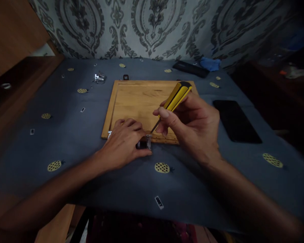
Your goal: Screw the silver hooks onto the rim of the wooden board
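- Right hand [199, 125]: fingers shut round yellow-and-black screwdriver [177, 97], tip at small silver metal fitting [149, 140] (just below centre);
- left hand [126, 140]: fingers pinching fitting at rectangular wooden board [136, 101];
- apparently screw work; calls for steady turning.

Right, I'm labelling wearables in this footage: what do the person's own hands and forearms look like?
The left hand and right hand are ungloved, with no visible rings, watch or bracelet. No sleeve shows on the left forearm or right forearm.
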The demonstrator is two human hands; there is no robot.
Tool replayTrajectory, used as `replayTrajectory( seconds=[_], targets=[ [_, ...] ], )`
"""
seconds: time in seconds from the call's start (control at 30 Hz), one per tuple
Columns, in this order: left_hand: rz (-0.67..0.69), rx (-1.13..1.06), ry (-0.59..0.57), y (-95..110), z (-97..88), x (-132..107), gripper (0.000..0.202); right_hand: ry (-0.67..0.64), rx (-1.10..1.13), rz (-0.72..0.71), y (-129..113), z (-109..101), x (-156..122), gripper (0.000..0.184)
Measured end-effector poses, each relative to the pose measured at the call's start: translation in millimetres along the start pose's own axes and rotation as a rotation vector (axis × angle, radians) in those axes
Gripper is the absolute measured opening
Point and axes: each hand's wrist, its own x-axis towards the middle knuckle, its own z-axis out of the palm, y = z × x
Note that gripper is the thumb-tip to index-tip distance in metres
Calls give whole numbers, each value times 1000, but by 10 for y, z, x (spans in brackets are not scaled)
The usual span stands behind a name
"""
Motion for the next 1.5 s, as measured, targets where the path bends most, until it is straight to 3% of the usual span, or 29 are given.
replayTrajectory(
  seconds=[0.23,0.9,1.3,1.5],
  targets=[
    [0,4,11,5,10,-4,38,-84,55,62,92,39,-29,23],
    [11,4,17,-3,5,4,42,-158,46,38,61,-24,-23,22],
    [2,14,5,-3,21,0,37,-128,67,-15,69,11,-38,17],
    [0,21,6,3,22,2,40,-104,102,15,101,18,-28,26]
  ],
)
